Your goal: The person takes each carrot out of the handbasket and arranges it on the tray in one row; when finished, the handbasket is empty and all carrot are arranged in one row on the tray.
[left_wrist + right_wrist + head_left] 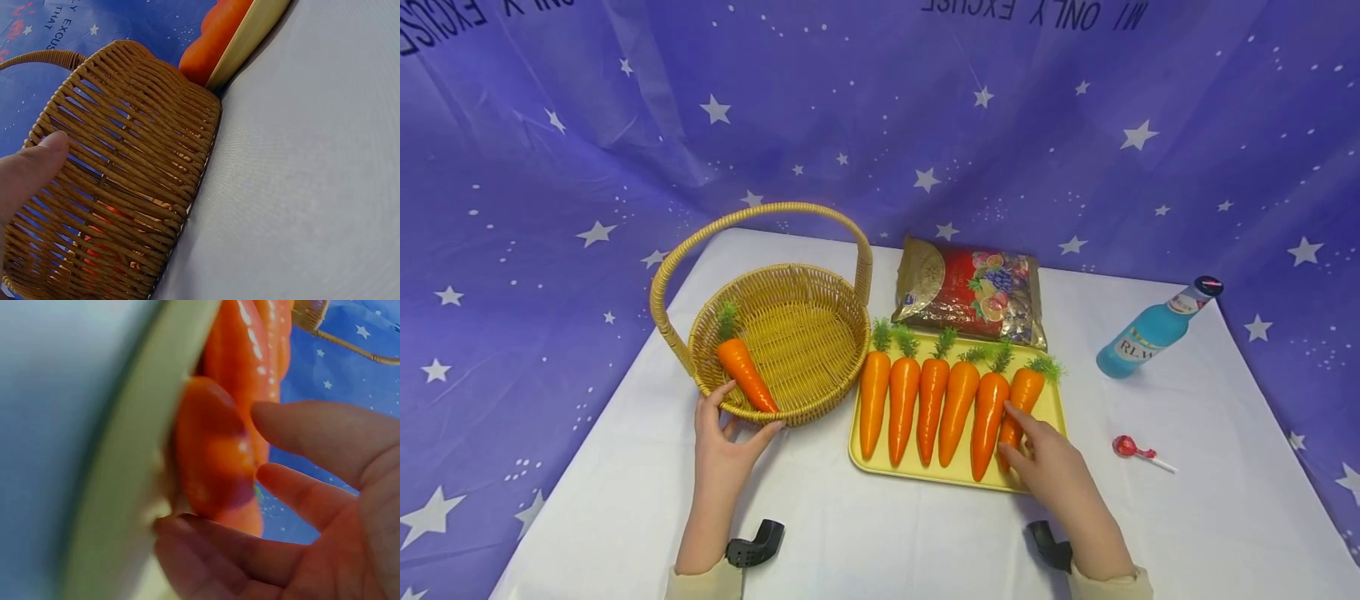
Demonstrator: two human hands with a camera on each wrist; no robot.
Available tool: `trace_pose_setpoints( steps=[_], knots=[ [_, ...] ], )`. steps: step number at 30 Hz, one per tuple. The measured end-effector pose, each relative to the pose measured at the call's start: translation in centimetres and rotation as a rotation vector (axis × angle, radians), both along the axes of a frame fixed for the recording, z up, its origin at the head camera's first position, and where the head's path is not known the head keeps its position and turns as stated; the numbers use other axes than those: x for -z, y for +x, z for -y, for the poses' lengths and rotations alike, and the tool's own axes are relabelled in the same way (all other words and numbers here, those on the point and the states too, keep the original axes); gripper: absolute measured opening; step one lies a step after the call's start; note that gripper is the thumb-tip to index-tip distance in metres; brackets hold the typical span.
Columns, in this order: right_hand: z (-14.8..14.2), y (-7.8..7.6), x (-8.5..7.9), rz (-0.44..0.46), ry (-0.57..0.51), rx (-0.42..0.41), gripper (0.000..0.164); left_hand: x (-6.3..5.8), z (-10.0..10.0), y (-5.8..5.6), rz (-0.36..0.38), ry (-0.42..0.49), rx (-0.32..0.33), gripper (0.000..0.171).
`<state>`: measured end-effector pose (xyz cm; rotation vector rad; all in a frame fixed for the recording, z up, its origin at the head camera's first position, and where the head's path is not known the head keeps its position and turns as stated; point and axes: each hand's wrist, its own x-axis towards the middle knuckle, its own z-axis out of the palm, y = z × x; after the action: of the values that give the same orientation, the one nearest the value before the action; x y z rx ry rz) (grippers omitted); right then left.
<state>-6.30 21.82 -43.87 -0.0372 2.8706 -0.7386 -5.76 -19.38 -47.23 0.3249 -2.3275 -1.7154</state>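
My left hand (724, 446) grips the near rim of a woven basket (842, 400), its thumb (53, 147) against the outer wall. Inside the basket a toy carrot (747, 373) with a green top leans toward the near rim. On the right, my right hand (1051, 458) reaches over the rightmost carrot (1026, 392) on a yellow tray (917, 475). In the right wrist view the thumb and fingers spread around that carrot (215, 450), the lower fingertips close to the tray. The neighbouring carrot (990, 417) lies beside the fingertips.
Several more carrots (903, 408) lie in a row on the tray. Behind it is a red and gold fruit-printed packet (970, 292). To the right stand a blue bottle (1150, 333) and, nearer, a red lollipop (1126, 447). The basket's tall handle (760, 212) arches upward.
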Motion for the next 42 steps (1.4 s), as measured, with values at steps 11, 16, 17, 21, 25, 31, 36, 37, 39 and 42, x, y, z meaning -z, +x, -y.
trace_pose_setpoints(
  steps=[11,16,17,21,25,31,36,37,39,42],
  knots=[
    [0.4,-1.9,-4.0,-0.132,0.022,0.052,0.057,-0.3,0.1,-0.1,0.014,0.0,-0.001,0.087],
    [4.3,-3.6,-5.4,-0.178,-0.163,-0.072,0.06,-0.4,0.1,-0.1,0.016,-0.002,-0.001,0.087],
    [5.3,-3.9,-5.5,-0.185,-0.207,-0.108,0.061,-0.4,0.1,-0.1,0.019,0.001,0.002,0.087],
    [9.2,-4.8,-5.2,-0.195,-0.36,-0.232,0.064,-0.4,0.0,0.0,0.033,0.019,0.016,0.088],
    [12.9,-5.6,-4.7,-0.181,-0.453,-0.343,0.064,-0.4,-0.1,0.1,0.036,0.022,0.015,0.089],
    [17.7,-7.0,-4.3,-0.164,-0.49,-0.477,0.062,-0.3,-0.1,0.1,0.018,0.007,0.012,0.088],
    [21.6,-8.6,-4.7,-0.15,-0.435,-0.588,0.061,-0.2,0.1,0.0,-0.002,-0.024,0.007,0.087],
    [22.4,-9.0,-4.8,-0.143,-0.421,-0.607,0.062,-0.2,0.1,0.0,-0.006,-0.026,0.006,0.086],
    [23.8,-9.8,-4.8,-0.116,-0.403,-0.641,0.062,-0.2,0.1,0.1,-0.006,-0.024,0.007,0.086],
    [25.9,-10.7,-4.8,-0.059,-0.378,-0.675,0.062,0.0,0.0,0.1,-0.01,-0.017,0.005,0.085]
  ],
)
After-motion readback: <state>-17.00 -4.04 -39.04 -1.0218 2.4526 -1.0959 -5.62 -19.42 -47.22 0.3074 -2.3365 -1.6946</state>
